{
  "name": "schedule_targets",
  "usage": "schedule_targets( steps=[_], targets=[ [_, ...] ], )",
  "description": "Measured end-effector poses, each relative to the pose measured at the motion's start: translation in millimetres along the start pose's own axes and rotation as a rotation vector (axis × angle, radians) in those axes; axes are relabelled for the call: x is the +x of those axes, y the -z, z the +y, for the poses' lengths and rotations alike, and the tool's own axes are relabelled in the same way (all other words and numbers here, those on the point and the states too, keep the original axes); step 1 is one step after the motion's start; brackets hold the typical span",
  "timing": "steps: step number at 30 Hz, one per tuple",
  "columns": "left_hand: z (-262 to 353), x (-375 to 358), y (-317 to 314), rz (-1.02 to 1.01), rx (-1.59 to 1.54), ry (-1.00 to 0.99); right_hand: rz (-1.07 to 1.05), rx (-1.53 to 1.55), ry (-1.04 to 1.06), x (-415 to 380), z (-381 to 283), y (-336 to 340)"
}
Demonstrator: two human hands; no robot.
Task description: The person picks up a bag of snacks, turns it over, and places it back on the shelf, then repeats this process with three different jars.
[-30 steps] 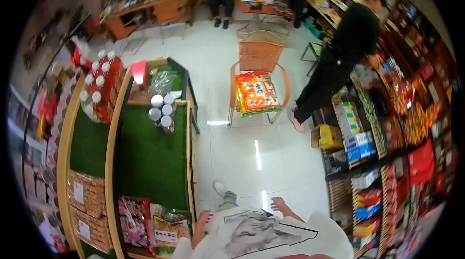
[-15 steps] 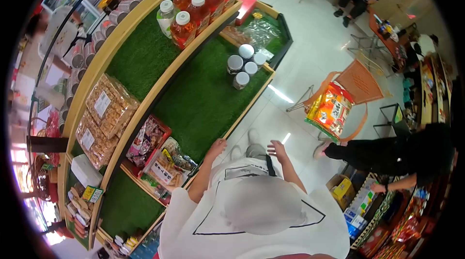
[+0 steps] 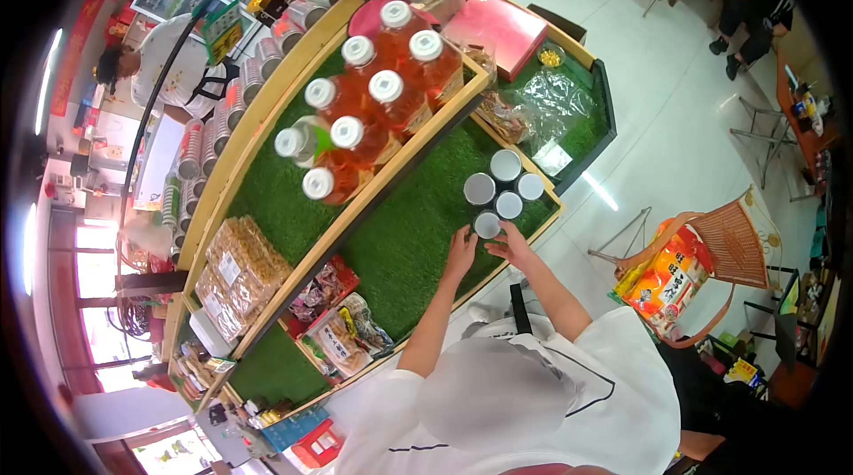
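Observation:
Several dark jars with pale round lids stand grouped on the green turf of the lower shelf (image 3: 404, 213). At the nearest jar (image 3: 486, 225), my two hands come in from either side. My left hand (image 3: 459, 255) is at its left, fingers partly bent with the tips close to its wall. On the other side, my right hand (image 3: 513, 247) has thumb and fingers spread around the near right edge. Whether the fingertips touch the jar I cannot make out. The jar stands upright beside another lidded jar (image 3: 508, 205).
Bottles of red drink (image 3: 386, 88) stand on the upper tier, left of bagged snacks (image 3: 333, 346). A pink box (image 3: 498, 31) lies at the shelf's far end. A wicker chair (image 3: 733, 239) holds a bright snack bag (image 3: 668, 284). A person (image 3: 755, 17) sits at the back.
Both hands have moved forward from the shelf's front edge to the nearest jar. My view has shifted closer to the shelf. The jars keep about the same arrangement.

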State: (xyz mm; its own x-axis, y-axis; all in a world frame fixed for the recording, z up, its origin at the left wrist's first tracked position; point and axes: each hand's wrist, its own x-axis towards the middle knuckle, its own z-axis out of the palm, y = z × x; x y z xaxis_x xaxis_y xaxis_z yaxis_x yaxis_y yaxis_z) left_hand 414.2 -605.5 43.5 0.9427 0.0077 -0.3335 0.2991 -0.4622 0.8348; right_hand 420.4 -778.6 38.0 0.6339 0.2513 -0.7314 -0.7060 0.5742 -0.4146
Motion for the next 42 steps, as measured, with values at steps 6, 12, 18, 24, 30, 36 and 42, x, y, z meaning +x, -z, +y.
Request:
schedule_targets(
  steps=[6, 12, 18, 24, 30, 36, 42],
  targets=[
    [-11, 25, -55, 0.207, 0.190, -0.024, -0.065, 0.117, -0.041, 18, 1, -2],
    [-26, 3, -65, 0.127, 0.154, 0.167, -0.166, 0.216, -0.078, 60, 28, 13],
    [-64, -38, -91, 0.146, -0.071, 0.138, -0.148, 0.030, -0.150, 75, 33, 8],
    [-74, -64, -64, 0.294, -0.090, 0.093, -0.103, -0.019, -0.357, 74, 36, -13],
    [-56, -122, -25, 0.606, -0.963, 0.288, -0.267, -0.414, -0.459, 68, 122, 13],
    [-186, -214, -7, 0.456, -0.853, 0.073, -0.342, -0.812, -0.360, -34, 259, -18],
    [-209, -392, 69, 0.522, -1.311, 0.749, -0.770, -1.288, -0.481, -121, 362, -93]
  ],
)
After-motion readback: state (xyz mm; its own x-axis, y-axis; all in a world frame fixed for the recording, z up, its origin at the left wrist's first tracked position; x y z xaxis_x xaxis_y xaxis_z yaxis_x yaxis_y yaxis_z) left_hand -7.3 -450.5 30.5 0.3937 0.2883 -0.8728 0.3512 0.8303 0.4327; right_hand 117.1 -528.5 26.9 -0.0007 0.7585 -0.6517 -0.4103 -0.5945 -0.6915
